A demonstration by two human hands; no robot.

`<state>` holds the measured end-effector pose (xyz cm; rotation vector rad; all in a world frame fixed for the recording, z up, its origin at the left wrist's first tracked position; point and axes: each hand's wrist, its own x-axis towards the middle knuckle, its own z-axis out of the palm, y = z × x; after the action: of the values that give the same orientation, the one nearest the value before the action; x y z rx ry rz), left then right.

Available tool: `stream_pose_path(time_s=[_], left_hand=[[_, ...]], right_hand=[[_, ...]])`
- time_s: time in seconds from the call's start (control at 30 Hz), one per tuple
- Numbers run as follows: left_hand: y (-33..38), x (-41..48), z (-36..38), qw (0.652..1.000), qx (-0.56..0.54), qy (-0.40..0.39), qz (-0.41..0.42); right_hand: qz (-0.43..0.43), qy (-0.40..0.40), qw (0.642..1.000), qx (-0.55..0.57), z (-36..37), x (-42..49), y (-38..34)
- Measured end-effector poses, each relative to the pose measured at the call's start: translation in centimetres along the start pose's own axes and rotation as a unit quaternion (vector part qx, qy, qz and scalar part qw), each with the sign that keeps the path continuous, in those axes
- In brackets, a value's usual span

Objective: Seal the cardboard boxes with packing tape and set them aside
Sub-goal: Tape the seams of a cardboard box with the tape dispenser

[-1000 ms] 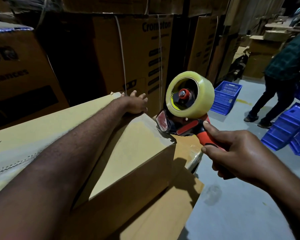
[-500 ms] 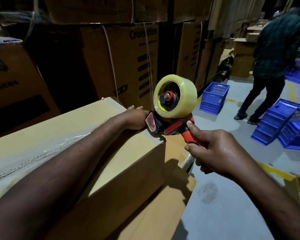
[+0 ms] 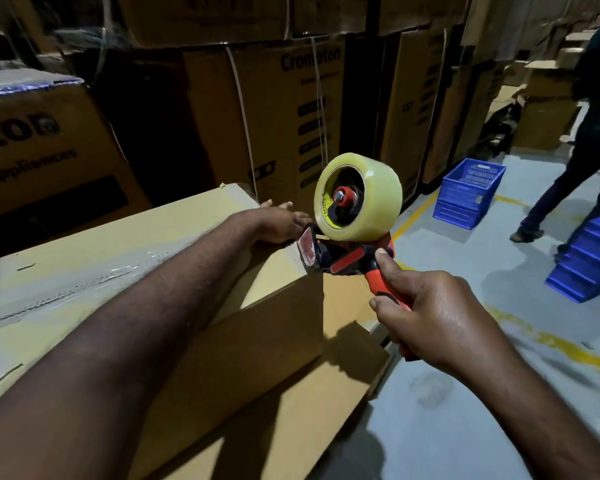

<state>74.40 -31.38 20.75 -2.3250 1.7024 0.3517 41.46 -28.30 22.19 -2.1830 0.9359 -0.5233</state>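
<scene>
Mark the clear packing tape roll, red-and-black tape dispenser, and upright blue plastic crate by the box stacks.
clear packing tape roll [image 3: 380, 199], head view, outer band.
red-and-black tape dispenser [image 3: 347, 259], head view, body under roll.
upright blue plastic crate [image 3: 465, 202], head view, side wall.

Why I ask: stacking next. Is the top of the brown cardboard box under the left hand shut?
Shut: the brown cardboard box under the left hand has a flat top with clear tape along its seam.

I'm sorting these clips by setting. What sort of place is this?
Most likely a warehouse or packing floor: printed cardboard boxes stacked high, blue crates on a concrete floor with yellow lines, and a tape dispenser in the right hand.
</scene>
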Motion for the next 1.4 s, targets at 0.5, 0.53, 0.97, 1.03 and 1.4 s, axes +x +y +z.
stream_pose_path(time_s=[0.5, 0.53, 0.97, 1.03, 1.4], left_hand=[[4.9, -8.8, 0.2, 0.946, -0.313, 0.079, 0.020], [5.3, -9.4, 0.2, 0.945, -0.321, 0.061, 0.031], [5.2, -6.6, 1.0, 0.984, -0.146, 0.019, 0.096], [4.9, -6.8, 1.0, 0.984, -0.150, 0.015, 0.093], [3.6, -8.1, 0.6, 0.983, -0.172, 0.023, 0.067]], right_hand=[[-0.080, 0.082, 0.993, 0.003, 3.7, -3.7, 3.1], [-0.081, 0.088, 0.993, 0.007, 4.0, -3.7, 3.3], [-0.122, 0.136, 0.983, 0.022, 4.8, -5.9, 5.5], [-0.131, 0.133, 0.982, 0.027, 5.3, -6.0, 5.7], [-0.187, 0.152, 0.970, 0.017, 8.4, -6.0, 6.4]])
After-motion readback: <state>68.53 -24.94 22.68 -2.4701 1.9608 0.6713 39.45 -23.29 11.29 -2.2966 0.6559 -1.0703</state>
